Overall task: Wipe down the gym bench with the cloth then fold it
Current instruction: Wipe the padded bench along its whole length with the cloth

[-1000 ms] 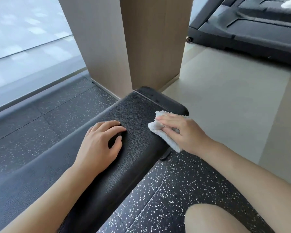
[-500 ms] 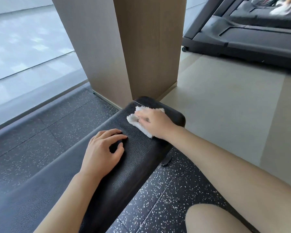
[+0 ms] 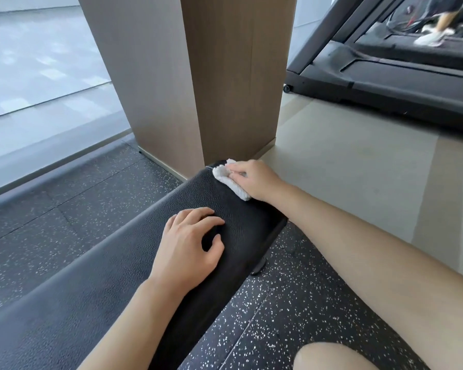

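Two floor finishes meet here: black rubber flooring (image 3: 278, 316) flecked white, near, and smooth beige floor (image 3: 345, 166) far right. A square wood-grain column (image 3: 198, 76) rises behind the far end of the bench. A dark treadmill (image 3: 385, 76) sits far right. The gym bench (image 3: 225, 236) is a long pad of black pebbled leatherette with rounded edges, running from near left to far centre. Left hand (image 3: 187, 249) rests palm-down on the pad's top, fingers loosely bent and spread, nothing in it. Right hand (image 3: 254, 178) lies at the pad's far end, fingers flat and fairly straight, pressing the cloth (image 3: 229, 180) down. Cloth: small, white, nubbly terry, bunched, partly under the fingers, on the far right corner of the pad.
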### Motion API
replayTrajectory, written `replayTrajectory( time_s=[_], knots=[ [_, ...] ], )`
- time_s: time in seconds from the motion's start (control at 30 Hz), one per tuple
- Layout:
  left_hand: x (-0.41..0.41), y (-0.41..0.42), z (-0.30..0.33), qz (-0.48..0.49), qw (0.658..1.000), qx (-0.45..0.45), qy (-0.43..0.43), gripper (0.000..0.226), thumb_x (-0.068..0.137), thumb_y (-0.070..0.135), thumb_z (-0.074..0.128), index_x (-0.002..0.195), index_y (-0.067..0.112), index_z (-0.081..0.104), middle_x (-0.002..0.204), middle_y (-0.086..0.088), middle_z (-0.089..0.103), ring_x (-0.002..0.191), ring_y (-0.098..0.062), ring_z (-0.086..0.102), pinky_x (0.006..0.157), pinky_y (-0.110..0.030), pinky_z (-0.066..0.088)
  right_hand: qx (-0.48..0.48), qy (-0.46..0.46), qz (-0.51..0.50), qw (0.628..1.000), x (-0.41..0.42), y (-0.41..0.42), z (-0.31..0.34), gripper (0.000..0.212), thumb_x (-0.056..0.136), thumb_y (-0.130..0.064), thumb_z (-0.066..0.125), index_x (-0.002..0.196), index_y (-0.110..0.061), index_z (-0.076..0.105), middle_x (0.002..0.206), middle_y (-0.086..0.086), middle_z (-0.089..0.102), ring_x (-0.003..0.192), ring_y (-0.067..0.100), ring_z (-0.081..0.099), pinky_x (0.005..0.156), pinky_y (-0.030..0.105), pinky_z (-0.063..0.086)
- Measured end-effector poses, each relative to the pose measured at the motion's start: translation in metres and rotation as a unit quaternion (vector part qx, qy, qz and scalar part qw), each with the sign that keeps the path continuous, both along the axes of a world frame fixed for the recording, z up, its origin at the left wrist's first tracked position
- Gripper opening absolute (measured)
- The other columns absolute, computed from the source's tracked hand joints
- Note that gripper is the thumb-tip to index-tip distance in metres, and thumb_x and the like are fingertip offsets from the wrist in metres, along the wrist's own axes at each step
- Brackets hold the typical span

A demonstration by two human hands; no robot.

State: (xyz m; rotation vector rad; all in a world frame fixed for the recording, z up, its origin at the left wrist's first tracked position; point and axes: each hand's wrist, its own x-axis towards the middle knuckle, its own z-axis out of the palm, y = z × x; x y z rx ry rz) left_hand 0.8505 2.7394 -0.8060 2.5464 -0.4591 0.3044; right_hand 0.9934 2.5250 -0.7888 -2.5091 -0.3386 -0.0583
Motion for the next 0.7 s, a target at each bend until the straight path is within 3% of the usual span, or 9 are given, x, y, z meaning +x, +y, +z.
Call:
replayTrajectory(
  time_s=[0.13,0.27,0.37,0.43,0.53,0.63,0.7],
  knots=[
    [0.0,0.0,-0.001,0.0,1.0,0.001,-0.006,0.029,0.088,0.039,0.06,0.115,0.04,0.072,0.13,0.024,0.059,0.127,-0.01,0.052,0.114,-0.043,0.038,0.001,0.011,-0.004,1.0,0.043,0.02,0.007,0.031,0.101,-0.029,0.058,0.127,-0.019,0.072,0.131,0.009,0.07,0.128,0.028,0.061,0.108,0.037,0.046],
    [0.002,0.001,-0.002,-0.001,1.0,-0.002,-0.002,0.031,0.088,0.039,0.059,0.116,0.04,0.073,0.131,0.024,0.059,0.127,-0.009,0.051,0.115,-0.043,0.038,0.0,-0.003,0.039,0.999,0.014,-0.014,0.001,0.03,0.1,-0.029,0.06,0.127,-0.031,0.072,0.127,0.006,0.072,0.12,0.024,0.066,0.104,0.037,0.048],
    [0.0,0.0,-0.001,0.002,1.0,-0.006,-0.007,0.03,0.087,0.039,0.06,0.115,0.039,0.073,0.13,0.023,0.06,0.126,-0.01,0.052,0.114,-0.044,0.038,0.037,0.014,0.043,0.998,-0.05,-0.073,-0.004,0.03,0.1,-0.036,0.062,0.127,-0.049,0.067,0.135,-0.018,0.066,0.129,-0.002,0.057,0.111,0.019,0.042],
    [0.001,-0.001,-0.001,0.007,1.0,-0.005,-0.008,0.03,0.087,0.038,0.06,0.114,0.039,0.073,0.129,0.023,0.06,0.125,-0.011,0.053,0.114,-0.043,0.038,0.053,0.022,0.063,0.996,-0.083,-0.099,-0.003,0.033,0.1,-0.032,0.064,0.13,-0.045,0.067,0.139,-0.028,0.059,0.135,-0.011,0.047,0.115,0.011,0.032],
    [0.001,-0.002,-0.001,0.012,1.0,-0.002,-0.004,0.03,0.087,0.038,0.06,0.115,0.039,0.072,0.129,0.023,0.06,0.124,-0.011,0.053,0.114,-0.04,0.037,0.074,0.032,0.069,0.994,-0.086,-0.106,-0.005,0.034,0.099,-0.033,0.063,0.132,-0.037,0.068,0.14,-0.025,0.06,0.137,-0.009,0.046,0.118,0.012,0.029],
    [0.0,-0.002,0.0,0.015,1.0,0.006,-0.01,0.031,0.087,0.039,0.058,0.115,0.04,0.07,0.129,0.024,0.059,0.124,-0.01,0.052,0.113,-0.039,0.037,0.061,0.02,0.085,0.994,-0.052,-0.079,-0.002,0.035,0.098,-0.048,0.06,0.132,-0.043,0.067,0.143,-0.02,0.059,0.137,-0.006,0.047,0.118,0.014,0.03],
    [0.002,-0.003,0.0,0.013,1.0,0.011,-0.01,0.031,0.087,0.04,0.057,0.116,0.04,0.07,0.129,0.024,0.059,0.125,-0.01,0.052,0.113,-0.04,0.037,0.034,0.011,0.075,0.997,-0.016,-0.053,-0.003,0.032,0.101,-0.044,0.06,0.133,-0.041,0.066,0.146,-0.015,0.058,0.136,-0.001,0.051,0.115,0.016,0.035]
  ],
)
